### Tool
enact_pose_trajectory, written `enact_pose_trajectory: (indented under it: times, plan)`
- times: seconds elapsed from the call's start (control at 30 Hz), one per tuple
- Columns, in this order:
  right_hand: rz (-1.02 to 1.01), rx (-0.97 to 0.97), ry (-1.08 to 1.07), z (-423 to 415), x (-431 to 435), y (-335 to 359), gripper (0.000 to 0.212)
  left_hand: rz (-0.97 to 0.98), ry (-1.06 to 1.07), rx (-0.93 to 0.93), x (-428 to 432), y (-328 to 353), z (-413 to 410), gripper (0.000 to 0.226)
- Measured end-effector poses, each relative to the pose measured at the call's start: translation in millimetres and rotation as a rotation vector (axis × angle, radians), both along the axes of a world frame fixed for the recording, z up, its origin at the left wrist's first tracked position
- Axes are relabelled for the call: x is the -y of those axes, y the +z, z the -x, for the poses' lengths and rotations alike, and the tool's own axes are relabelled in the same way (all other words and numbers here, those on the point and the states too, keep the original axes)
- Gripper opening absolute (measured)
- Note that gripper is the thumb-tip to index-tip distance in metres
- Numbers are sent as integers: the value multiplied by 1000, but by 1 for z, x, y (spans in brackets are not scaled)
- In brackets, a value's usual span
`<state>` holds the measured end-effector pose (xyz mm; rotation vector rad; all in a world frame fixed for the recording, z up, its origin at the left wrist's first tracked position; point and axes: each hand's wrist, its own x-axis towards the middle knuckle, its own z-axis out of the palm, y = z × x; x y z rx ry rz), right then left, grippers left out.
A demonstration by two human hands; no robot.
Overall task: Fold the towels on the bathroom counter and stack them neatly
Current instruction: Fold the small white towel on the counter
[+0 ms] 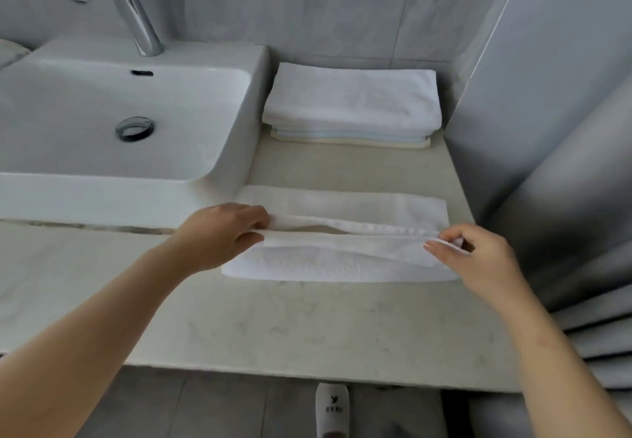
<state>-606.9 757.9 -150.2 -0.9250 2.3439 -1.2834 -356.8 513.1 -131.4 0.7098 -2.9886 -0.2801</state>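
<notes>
Seen from the head: one white terry towel (342,259) spread on the pale marble counter (307,328), lifted edge pinched at either end by left hand (222,232) and right hand (478,256), one folded white towel stack (352,105) behind, beside one white sink (113,122).

Left hand (222,232), right hand (475,253) — seemingly pinching.

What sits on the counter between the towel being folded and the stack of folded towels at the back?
Nothing: in the head view, bare counter separates the towel held by both hands from the stack by the wall.
</notes>
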Motion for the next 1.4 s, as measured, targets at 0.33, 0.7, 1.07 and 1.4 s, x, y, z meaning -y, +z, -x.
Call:
enact_pose_trajectory:
  times: [0.33, 0.7, 1.07, 1.4]
  plan:
    - [-175, 118, 48, -94, -38, -9, 20, -325, 17, 361, -42, -11, -74, 15]
    - [-209, 359, 116, -148, -86, 2, 19, -680, -11, 525, -52, 19, -117, 9]
    - [101, 78, -142, -128, -71, 14, 30, -308, -119, 224, -23, 34, -103, 25]
    - [-108, 79, 65, -81, -50, 25, 24, -285, 9, 177, 0, 19, -85, 28]
